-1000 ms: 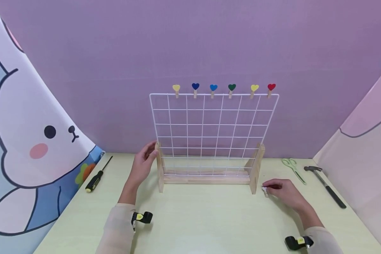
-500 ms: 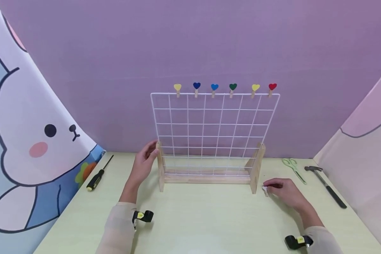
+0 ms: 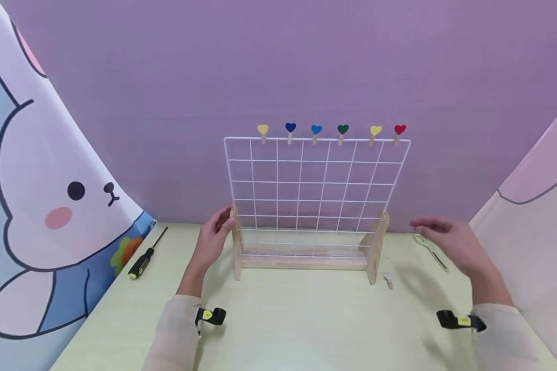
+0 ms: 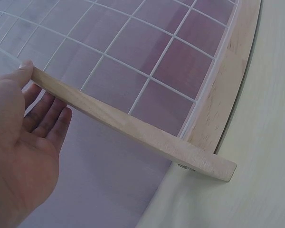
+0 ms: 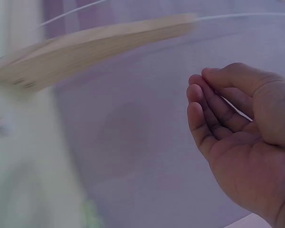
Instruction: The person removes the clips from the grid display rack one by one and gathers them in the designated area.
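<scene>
**Steadying the grid stand**

My left hand [image 3: 212, 238] rests against the wooden upright [image 3: 234, 247] of the wire grid stand [image 3: 313, 190], thumb on top, to steady it. My right hand [image 3: 450, 242] hovers empty, fingers relaxed, above the green scissors [image 3: 430, 249]. A small clip [image 3: 389, 280] lies on the worktop [image 3: 297, 324] below-left of it.

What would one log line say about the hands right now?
left hand: touches left wooden post of wire grid stand | right hand: lifted, holds nothing | small clip: lies on table by right post
</scene>
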### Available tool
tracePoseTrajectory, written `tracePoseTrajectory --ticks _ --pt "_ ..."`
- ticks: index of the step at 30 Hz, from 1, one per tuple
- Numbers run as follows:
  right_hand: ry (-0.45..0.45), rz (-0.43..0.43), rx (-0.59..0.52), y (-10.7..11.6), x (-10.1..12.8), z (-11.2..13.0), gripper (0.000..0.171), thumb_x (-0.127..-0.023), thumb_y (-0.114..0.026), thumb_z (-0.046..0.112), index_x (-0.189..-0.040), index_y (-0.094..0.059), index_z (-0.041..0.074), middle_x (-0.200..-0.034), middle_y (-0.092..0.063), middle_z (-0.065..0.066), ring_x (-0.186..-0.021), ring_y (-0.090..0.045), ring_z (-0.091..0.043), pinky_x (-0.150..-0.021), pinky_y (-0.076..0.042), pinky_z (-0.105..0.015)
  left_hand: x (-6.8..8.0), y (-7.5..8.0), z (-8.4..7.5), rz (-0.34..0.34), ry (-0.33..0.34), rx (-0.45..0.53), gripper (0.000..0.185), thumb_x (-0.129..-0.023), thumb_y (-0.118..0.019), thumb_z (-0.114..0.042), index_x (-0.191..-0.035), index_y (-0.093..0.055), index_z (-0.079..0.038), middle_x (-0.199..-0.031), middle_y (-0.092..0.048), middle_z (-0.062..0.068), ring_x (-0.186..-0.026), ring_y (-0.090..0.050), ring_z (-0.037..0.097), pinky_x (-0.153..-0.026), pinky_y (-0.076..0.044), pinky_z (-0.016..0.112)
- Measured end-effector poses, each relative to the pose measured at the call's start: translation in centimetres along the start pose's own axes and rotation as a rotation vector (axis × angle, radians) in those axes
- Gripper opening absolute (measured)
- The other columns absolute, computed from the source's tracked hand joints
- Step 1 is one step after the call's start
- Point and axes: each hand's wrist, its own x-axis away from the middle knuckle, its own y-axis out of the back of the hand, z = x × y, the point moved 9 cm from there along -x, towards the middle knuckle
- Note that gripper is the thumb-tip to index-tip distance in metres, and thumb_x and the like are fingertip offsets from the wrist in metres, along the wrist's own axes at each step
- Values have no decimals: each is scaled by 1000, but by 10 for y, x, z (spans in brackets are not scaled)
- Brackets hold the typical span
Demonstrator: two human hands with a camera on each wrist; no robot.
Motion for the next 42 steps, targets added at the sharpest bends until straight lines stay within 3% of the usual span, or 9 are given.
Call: tracePoseTrajectory --ticks 2,8,16,25,31,35,42 --pt "-4 -25 -1 17 -3 17 41 -105 -61 37 -135 -65 9 -111 -67 34 -105 -61 12 -82 -47 -7 0 0 0 -1 2 -2 47 -108 -55 -25 -151 -50 -6 -142 -59 20 -116 -60 -1 -100 -50 9" --pt "15 -120 -77 61 -17 68 42 -103 -64 34 -136 -65 9 -115 -70 33 -109 -61 12 -85 -41 -2 0 0 -1 -1 0 11 47 -108 -56 -23 -151 -49 -5 -142 -59 21 -115 -60 -1 -99 -50 9" --pt "193 -201 -199 94 -30 145 33 -98 -71 16 -128 -70 2 -109 -78 15 -103 -69 3 -89 -48 -4 -1 -2 -1 3 -4 17 47 -108 -56 -24 -151 -50 -6 -141 -59 21 -115 -60 -1 -99 -50 9" --pt "220 -188 -251 93 -45 193 34 -95 -76 16 -126 -72 3 -107 -79 10 -98 -72 -2 -89 -50 -6 0 -3 -1 5 -10 25 46 -108 -55 -21 -151 -50 -4 -143 -59 22 -117 -60 -2 -100 -49 9" --pt "313 -172 -534 84 -60 217 26 -90 -78 3 -115 -75 -3 -99 -81 0 -92 -74 -10 -88 -56 -10 1 -2 -2 4 -11 25 47 -108 -56 -22 -150 -50 -4 -142 -59 22 -116 -60 -1 -100 -50 9" --pt "343 -147 -606 75 -68 233 23 -89 -78 1 -111 -76 -5 -96 -80 -3 -90 -74 -14 -87 -57 -14 0 -2 -2 2 -18 17 46 -107 -57 -22 -150 -51 -4 -141 -60 23 -114 -61 -1 -99 -50 9" --pt "309 -129 -497 60 -82 258 23 -92 -77 8 -113 -76 0 -101 -80 0 -89 -72 -12 -65 -53 -17 -1 -2 -1 1 -29 17 46 -108 -56 -21 -150 -51 -3 -140 -60 23 -114 -61 -2 -99 -50 9"
